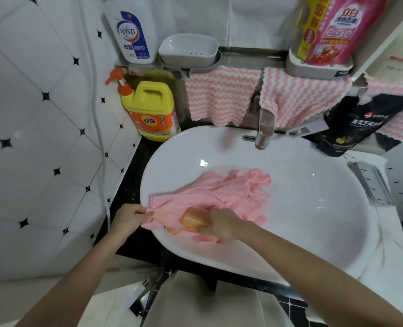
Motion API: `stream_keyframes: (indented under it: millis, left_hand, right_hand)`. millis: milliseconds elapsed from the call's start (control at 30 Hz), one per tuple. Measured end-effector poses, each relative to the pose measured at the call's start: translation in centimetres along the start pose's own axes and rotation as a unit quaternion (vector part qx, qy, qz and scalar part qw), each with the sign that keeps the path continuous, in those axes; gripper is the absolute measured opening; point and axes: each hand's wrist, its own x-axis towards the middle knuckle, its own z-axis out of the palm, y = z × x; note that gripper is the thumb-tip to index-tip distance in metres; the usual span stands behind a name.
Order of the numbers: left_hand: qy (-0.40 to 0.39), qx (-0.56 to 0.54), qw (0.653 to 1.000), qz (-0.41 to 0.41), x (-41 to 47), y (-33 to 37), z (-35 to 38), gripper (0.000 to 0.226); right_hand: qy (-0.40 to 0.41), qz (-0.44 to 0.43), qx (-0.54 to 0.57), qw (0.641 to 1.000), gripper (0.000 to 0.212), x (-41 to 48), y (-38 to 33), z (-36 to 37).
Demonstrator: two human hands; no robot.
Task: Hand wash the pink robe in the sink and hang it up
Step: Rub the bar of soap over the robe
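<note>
Soaping stage: left hand pinched the robe edge in curled fingers at the near-left rim of the sink, likely for tension. Right hand gripped a soap bar, pressing it on the robe lying in the basin.

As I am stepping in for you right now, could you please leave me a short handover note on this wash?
Hands: the left hand pinches the pink robe by an edge at the sink rim; the right hand holds an orange soap bar against the fabric.
Things: the robe lies bunched in the basin, with a corner over the near-left rim.
Done: the robe is in the sink and is being soaped.
Left: finish soaping, scrub, rinse, wring, hang it up.
</note>
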Motion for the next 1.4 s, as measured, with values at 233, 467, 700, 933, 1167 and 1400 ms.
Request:
stream_keyframes:
  millis: [233, 467, 700, 933, 1167, 1400]
  left_hand:
    - [0.033, -0.105, 0.988, -0.105, 0.2, 0.4, 0.2, 0.006]
    - [0.029, -0.061, 0.997, -0.036, -0.1, 0.2, -1.3, 0.017]
    - [0.036, -0.057, 0.998, 0.012, 0.1, -0.6, -1.5, 0.011]
    - [0.067, -0.059, 0.995, 0.031, 0.1, -0.8, -1.0, 0.012]
    - [0.059, -0.046, 0.996, 0.042, 0.1, -0.5, -0.2, 0.008]
    - [0.101, -0.06, 0.992, 0.034, 0.5, -1.2, -1.4, 0.01]
  right_hand:
    - [-0.001, -0.061, -0.037, 0.997, 0.065, 3.2, -1.5, 2.6]
    - [0.006, -0.019, -0.051, 0.998, 0.053, 2.0, 1.1, 0.8]
    - [-0.024, -0.043, -0.013, 0.999, 0.058, 2.1, -1.6, 2.2]
    - [-0.069, 0.039, 0.083, 0.993, 0.066, -1.3, 3.4, -4.7]
    - [0.023, -0.078, 0.045, 0.996, 0.055, 3.2, -4.5, -0.6]
    - [-0.082, -0.053, -0.137, 0.986, 0.058, -0.4, 1.4, -1.8]
